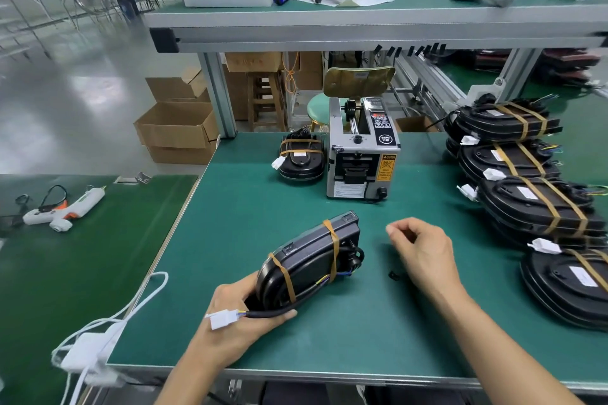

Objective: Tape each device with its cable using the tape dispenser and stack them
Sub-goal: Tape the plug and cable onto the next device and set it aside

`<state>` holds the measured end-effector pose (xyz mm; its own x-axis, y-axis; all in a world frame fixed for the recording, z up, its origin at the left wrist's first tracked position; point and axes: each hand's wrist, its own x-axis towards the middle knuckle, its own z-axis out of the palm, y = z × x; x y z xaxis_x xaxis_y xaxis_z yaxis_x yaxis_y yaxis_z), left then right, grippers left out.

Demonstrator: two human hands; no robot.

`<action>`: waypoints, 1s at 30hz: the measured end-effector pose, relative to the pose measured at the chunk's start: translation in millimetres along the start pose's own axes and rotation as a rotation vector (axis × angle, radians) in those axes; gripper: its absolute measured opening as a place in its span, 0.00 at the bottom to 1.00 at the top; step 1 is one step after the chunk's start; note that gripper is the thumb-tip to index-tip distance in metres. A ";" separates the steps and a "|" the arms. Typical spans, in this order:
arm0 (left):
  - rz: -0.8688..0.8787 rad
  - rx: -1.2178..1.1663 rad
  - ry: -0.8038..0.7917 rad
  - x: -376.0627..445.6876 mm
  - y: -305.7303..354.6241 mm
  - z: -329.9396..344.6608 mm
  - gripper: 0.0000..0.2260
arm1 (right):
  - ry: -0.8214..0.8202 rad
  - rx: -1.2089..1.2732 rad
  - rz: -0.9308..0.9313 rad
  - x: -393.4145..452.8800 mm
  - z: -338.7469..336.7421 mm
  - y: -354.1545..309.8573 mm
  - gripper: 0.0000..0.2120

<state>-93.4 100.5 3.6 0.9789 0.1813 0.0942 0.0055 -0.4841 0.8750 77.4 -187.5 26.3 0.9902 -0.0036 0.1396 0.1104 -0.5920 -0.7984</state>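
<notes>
Device in hand [309, 260] already carries two tan tape bands, one near each end, pinning its cable against the body; white connector [223, 319] sticks out at lower centre. Left hand [240, 322] grips it by the near end, tilted up off the tabletop [263, 207]. Right hand [424, 253] hovers just beside it, empty, fingers loosely curled. Judging by that, this unit is taped and only needs stacking. One taped unit [301, 159] sits just left of the tape dispenser [362, 151] at frame centre; a leaning row of taped devices [533, 200] fills the right edge. No untaped units visible, though more may lie out of frame. Small black scrap [393, 274] beside the right wrist, can't tell what it is. Surface is a green mat on an aluminium-framed bench with a shelf [362, 20] overhead. Glue gun [62, 210] on the neighbouring bench at left, cardboard boxes [177, 131] on the glossy factory floor in the upper left.
</notes>
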 end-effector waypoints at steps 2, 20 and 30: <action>-0.006 -0.006 -0.002 0.5 -0.7 0.3 0.18 | 0.020 0.062 0.036 10.1 -1.1 -5.8 0.13; -0.033 -0.033 -0.006 0.6 0.7 0.3 0.20 | 0.209 0.261 0.169 70.3 58.6 -84.7 0.13; -0.034 -0.041 0.002 0.2 6.1 0.7 0.18 | 0.268 0.396 0.307 81.2 68.5 -95.0 0.12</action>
<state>-93.0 96.9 8.6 0.9779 0.1986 0.0650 0.0302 -0.4421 0.8964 153.1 -76.4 73.3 0.9314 -0.3627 -0.0314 -0.1046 -0.1840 -0.9773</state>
